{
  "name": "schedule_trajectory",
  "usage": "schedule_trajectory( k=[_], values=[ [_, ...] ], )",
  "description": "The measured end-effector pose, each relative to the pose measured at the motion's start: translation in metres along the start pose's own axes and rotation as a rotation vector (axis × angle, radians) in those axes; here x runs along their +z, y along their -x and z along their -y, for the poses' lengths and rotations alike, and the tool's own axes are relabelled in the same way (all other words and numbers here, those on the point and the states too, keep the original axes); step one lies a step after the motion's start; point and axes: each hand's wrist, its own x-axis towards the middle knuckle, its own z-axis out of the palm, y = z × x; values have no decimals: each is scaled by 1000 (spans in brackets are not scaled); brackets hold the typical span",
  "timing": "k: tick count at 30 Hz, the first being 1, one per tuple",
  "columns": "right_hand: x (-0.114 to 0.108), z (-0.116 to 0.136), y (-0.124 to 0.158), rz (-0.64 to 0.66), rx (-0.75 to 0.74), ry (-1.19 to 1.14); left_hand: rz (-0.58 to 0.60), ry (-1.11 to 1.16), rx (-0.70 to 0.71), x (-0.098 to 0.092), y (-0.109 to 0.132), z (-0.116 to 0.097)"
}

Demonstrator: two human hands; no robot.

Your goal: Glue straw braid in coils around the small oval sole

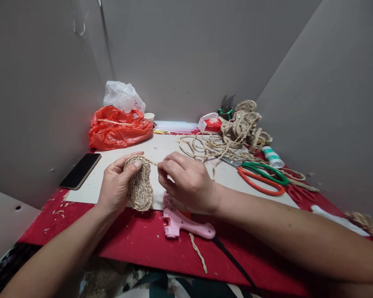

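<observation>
My left hand [116,180] grips a sole-shaped piece of coiled straw rope [141,188], thumb on its face and fingers behind it. From the top of that piece a rope strand [152,162] runs across to my right hand [186,178], whose fingers pinch it. Below my right hand lies a pink glue gun [189,227] with a black cord. A short bit of rope [198,253] hangs down the red cloth near the glue gun's handle.
A phone [81,170] and a red plastic bag [119,130] lie to the left. On the right are scissors [262,178] with green and orange handles, a rope heap [242,124], pliers [226,108] and a small roll [272,157]. A pale board [90,192] covers the red cloth.
</observation>
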Motion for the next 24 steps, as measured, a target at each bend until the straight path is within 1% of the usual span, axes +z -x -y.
schedule_trajectory(
  k=[4,8,12,17,20,24],
  values=[
    [0,-2,1,-17,-121,85,-15,-29,32,-1,0,3],
    [2,0,2,-4,-151,98,-34,-13,50,-1,-2,7],
    [5,1,2,28,-131,104,-48,12,50,0,-4,11],
    [11,1,5,36,-99,75,-70,47,41,1,-6,13],
    [13,3,8,37,-56,7,-89,69,48,1,-8,14],
    [16,4,10,37,39,-126,-99,80,51,3,-9,15]
  ],
)
